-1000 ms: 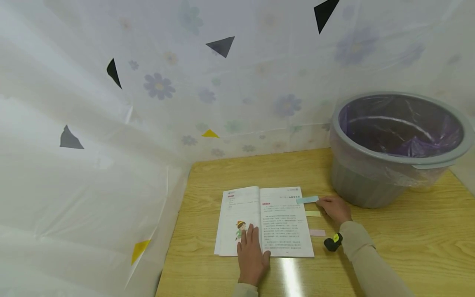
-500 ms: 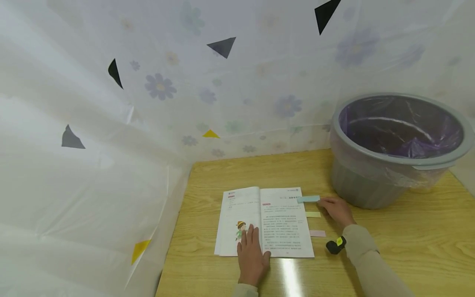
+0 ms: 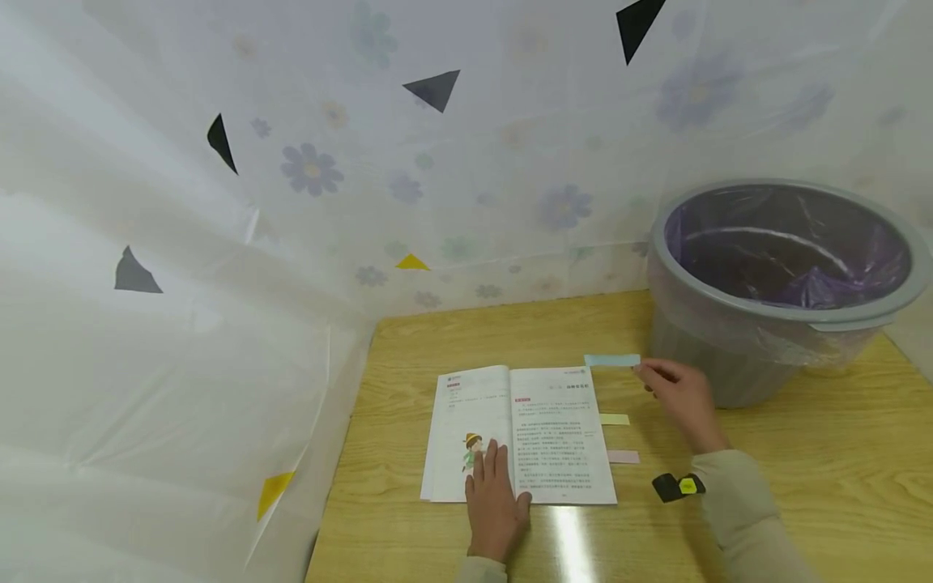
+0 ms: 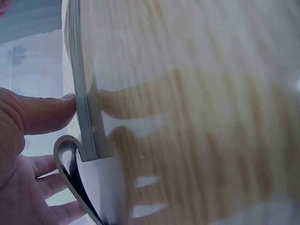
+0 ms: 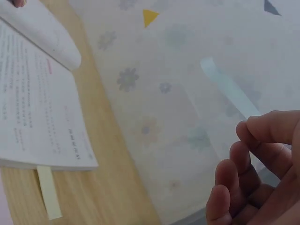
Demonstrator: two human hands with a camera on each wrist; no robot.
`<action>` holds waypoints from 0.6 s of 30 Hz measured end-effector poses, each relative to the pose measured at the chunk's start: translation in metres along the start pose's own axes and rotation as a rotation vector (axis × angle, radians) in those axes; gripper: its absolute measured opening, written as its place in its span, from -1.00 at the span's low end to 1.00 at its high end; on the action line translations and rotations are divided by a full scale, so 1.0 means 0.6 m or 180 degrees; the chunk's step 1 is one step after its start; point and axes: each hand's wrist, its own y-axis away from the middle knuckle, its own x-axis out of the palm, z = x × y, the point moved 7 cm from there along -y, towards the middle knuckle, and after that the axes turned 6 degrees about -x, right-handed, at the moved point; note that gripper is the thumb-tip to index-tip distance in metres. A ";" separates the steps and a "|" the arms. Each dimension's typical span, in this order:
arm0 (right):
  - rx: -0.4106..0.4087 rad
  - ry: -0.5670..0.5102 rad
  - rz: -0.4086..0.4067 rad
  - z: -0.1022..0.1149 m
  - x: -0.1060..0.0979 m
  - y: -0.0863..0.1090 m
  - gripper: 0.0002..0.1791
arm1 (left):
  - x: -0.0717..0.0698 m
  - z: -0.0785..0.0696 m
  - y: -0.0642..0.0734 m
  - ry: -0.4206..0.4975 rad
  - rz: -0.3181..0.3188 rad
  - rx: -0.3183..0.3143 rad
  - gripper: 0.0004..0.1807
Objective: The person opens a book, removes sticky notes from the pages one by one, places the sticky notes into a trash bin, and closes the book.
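An open book (image 3: 554, 437) with printed pages lies on the wooden table. My left hand (image 3: 494, 504) rests flat on the lower middle of it, fingers spread over the left page and the fold. In the left wrist view the thumb lies along the book's edge (image 4: 86, 108). Between thumb and forefinger my right hand (image 3: 678, 397) pinches one end of a pale blue sticky tab (image 3: 612, 360). The strip's free end points left, beyond the book's top right corner; in the right wrist view it hangs in the air (image 5: 229, 89). A yellow tab (image 3: 615, 419) and a pink tab (image 3: 624, 457) stick out from the right edge.
A large grey bin (image 3: 714, 356) with a clear purplish liner stands at the back right, close behind my right hand. White plastic sheeting (image 3: 466, 202) with flower prints and triangles rises behind and left of the table (image 3: 408, 340).
The blue tab has come off the page's right edge and moved up and right with my right hand. My left hand has stayed in place on the book.
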 end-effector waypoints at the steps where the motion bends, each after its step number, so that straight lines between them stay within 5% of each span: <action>1: -0.0052 -0.0030 -0.0034 0.010 -0.004 0.003 -0.43 | 0.000 0.000 0.000 -0.0004 -0.0004 0.0001 -0.14; 10: -0.0811 0.0252 -0.0562 0.091 -0.038 0.035 -0.69 | 0.003 0.001 -0.001 0.0012 -0.0022 0.0010 -0.14; 18: -0.1522 0.0039 -0.1193 0.159 -0.071 0.065 -0.84 | 0.003 0.002 -0.001 0.0008 -0.0002 -0.0002 -0.14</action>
